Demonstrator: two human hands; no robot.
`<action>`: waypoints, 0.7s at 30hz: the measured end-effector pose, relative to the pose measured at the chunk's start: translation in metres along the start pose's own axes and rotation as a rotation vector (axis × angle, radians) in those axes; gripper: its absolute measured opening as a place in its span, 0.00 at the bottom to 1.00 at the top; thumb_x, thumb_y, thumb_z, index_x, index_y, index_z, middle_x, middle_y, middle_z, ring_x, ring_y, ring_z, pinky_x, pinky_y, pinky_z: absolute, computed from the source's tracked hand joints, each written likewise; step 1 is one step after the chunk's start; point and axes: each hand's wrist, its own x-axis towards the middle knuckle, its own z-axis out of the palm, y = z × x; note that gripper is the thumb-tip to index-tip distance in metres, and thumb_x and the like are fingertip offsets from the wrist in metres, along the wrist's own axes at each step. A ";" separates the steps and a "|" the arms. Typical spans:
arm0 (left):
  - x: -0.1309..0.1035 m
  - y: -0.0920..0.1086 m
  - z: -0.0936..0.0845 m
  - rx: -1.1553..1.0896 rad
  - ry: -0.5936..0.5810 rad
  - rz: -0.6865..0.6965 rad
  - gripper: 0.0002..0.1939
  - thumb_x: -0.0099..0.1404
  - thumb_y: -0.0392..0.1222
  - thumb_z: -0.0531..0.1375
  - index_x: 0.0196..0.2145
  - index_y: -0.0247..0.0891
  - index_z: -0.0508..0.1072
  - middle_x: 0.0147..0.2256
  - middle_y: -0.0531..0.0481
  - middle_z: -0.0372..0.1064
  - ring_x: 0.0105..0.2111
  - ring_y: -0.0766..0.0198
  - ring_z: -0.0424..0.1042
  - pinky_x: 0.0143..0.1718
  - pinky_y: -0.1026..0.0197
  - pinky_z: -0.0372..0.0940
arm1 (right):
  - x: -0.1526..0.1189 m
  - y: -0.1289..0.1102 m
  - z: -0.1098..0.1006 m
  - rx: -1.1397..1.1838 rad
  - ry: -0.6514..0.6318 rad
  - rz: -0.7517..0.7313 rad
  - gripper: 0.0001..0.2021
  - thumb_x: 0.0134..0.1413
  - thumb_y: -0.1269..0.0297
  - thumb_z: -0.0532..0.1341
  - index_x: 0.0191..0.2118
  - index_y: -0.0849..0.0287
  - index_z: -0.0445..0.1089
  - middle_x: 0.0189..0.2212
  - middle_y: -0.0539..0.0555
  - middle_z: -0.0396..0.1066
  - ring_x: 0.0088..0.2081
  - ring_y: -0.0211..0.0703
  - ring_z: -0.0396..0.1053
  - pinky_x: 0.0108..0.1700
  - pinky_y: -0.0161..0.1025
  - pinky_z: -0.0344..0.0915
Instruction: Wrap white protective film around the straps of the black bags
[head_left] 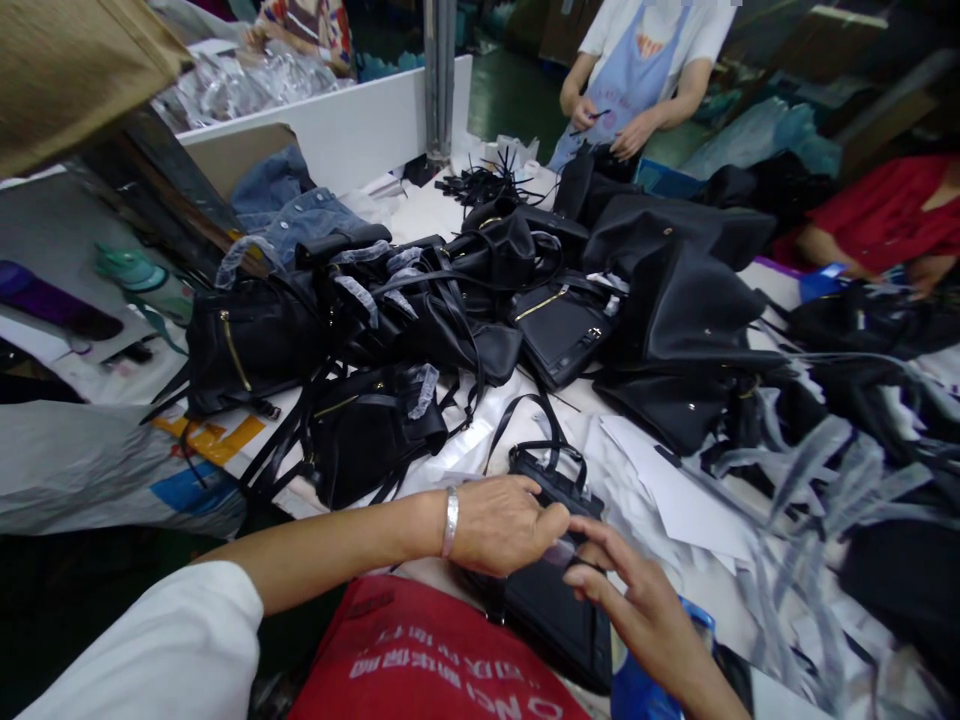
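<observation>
A small black bag (562, 610) lies at the table's near edge, its handle and strap reaching away from me. Over its middle, my left hand (502, 522) is closed, thumb and fingers pressed together on something I cannot make out; a bit of clear film shows beside the fingertips. From the right, my right hand (634, 585) meets it, fingers curved and a little apart, with a thin dark piece between thumb and fingers. The hands hide part of the bag.
Black bags (255, 340) with gold zips are heaped beyond my hands. White paper sheets (675, 490) and wrapped straps (817, 500) lie to the right. A person in a blue apron (626, 85) stands across the table; another in red (892, 220) is at the right.
</observation>
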 end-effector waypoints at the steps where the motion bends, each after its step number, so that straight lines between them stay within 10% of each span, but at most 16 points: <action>1: 0.007 0.001 0.001 -0.008 0.008 0.033 0.08 0.65 0.37 0.50 0.43 0.37 0.61 0.27 0.45 0.73 0.29 0.56 0.72 0.44 0.54 0.61 | 0.000 0.000 0.003 0.029 0.009 0.010 0.20 0.60 0.56 0.55 0.56 0.53 0.56 0.27 0.48 0.69 0.29 0.40 0.69 0.34 0.35 0.64; 11: 0.022 -0.015 0.005 -0.071 -0.100 -0.355 0.11 0.64 0.40 0.50 0.43 0.34 0.60 0.29 0.43 0.72 0.25 0.56 0.73 0.24 0.61 0.61 | 0.040 0.003 0.005 -0.134 0.022 -0.063 0.11 0.63 0.57 0.50 0.44 0.56 0.62 0.30 0.50 0.70 0.33 0.41 0.68 0.36 0.37 0.61; 17: -0.046 -0.027 0.041 -0.909 -0.009 -0.868 0.17 0.67 0.54 0.44 0.45 0.38 0.56 0.24 0.52 0.69 0.19 0.64 0.70 0.21 0.66 0.62 | 0.104 -0.001 0.019 -0.703 -0.144 -0.300 0.08 0.61 0.66 0.52 0.33 0.59 0.66 0.29 0.54 0.71 0.34 0.43 0.67 0.39 0.38 0.56; 21: -0.110 -0.018 0.085 -0.985 -0.232 -1.063 0.23 0.68 0.57 0.39 0.39 0.38 0.65 0.22 0.50 0.70 0.17 0.63 0.70 0.20 0.65 0.61 | 0.135 0.002 0.047 -0.900 -0.390 -0.427 0.07 0.58 0.64 0.56 0.34 0.59 0.70 0.32 0.57 0.73 0.37 0.46 0.69 0.42 0.41 0.56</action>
